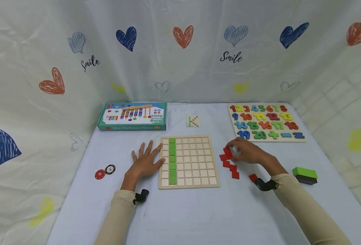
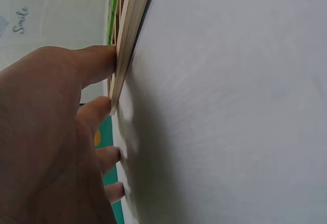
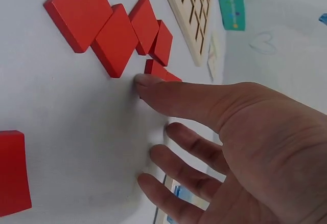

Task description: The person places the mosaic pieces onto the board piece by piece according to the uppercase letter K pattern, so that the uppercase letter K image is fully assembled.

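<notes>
My left hand [image 1: 145,162] has its fingers spread, with thumb and index fingertips right at the left edge of a wooden grid board [image 1: 195,186]. In the left wrist view the thumb presses the rim of the board [image 2: 125,45]. Green tiles [image 1: 172,177] fill the board's second column from the left; the other squares are bare wood. Right of the board, my right hand [image 1: 248,151] pinches a red tile [image 1: 228,152] between thumb and index finger, the index partly hidden in the right wrist view. Several more red tiles [image 3: 79,14] lie in a staggered line beside it.
A lone red tile [image 1: 253,177] lies near the right wrist. Green and dark blocks [image 1: 304,173] stand farther right. At the back are a ring game box [image 1: 132,116], a small pattern card [image 1: 193,121] and a number puzzle [image 1: 264,122]. Two round chips [image 1: 100,174] lie at left.
</notes>
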Tool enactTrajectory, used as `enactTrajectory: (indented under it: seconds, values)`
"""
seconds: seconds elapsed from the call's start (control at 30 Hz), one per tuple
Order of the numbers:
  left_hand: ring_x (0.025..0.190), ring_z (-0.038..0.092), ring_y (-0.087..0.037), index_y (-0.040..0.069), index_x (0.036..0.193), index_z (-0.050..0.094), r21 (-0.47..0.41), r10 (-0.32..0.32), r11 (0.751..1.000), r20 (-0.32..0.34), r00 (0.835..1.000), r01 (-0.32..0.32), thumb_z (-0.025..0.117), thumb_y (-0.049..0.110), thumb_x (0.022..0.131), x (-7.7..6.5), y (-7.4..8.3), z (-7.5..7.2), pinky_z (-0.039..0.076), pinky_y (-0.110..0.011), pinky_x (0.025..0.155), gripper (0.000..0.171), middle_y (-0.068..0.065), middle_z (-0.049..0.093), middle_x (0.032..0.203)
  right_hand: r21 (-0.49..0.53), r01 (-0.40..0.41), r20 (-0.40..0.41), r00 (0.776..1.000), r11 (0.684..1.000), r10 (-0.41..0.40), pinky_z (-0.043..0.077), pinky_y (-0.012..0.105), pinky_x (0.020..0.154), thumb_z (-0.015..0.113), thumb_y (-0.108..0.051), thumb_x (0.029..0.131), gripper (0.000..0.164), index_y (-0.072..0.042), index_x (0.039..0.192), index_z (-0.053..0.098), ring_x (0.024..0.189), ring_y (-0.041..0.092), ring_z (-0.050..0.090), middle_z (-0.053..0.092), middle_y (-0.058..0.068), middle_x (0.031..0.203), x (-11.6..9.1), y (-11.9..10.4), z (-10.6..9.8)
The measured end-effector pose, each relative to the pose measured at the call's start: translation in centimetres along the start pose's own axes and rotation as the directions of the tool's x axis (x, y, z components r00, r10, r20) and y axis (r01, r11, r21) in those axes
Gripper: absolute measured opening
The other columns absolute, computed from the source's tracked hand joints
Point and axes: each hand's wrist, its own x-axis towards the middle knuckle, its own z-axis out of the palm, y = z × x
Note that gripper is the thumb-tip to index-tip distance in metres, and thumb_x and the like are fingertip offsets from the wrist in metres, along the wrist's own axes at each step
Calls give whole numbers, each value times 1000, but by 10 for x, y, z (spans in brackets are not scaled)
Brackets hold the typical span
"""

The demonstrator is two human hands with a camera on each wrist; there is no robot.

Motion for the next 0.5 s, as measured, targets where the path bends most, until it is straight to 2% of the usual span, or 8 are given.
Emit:
enactTrajectory:
  seconds: [0.3, 0.5]
  values:
    - [163, -14, -43, 33, 171, 23, -6, -3, 1000, 5, 1000, 3, 55, 54, 106, -1, -1, 3, -14, -79, 119, 75, -9, -3, 180, 8, -57, 16, 998, 998, 57, 60, 44, 88, 89, -18, 85, 53, -7, 133, 68, 111, 29, 59, 62, 11, 126, 5, 9, -1]
    - [163, -14, -44, 32, 171, 24, -8, 2, 1000, -14, 1000, -2, 55, 54, 106, 0, -2, 2, -14, -79, 118, 75, -10, -2, 180, 55, -61, 9, 998, 997, 61, 60, 44, 88, 89, -16, 86, 55, -5, 132, 62, 109, 31, 60, 64, 13, 123, 7, 7, -1]
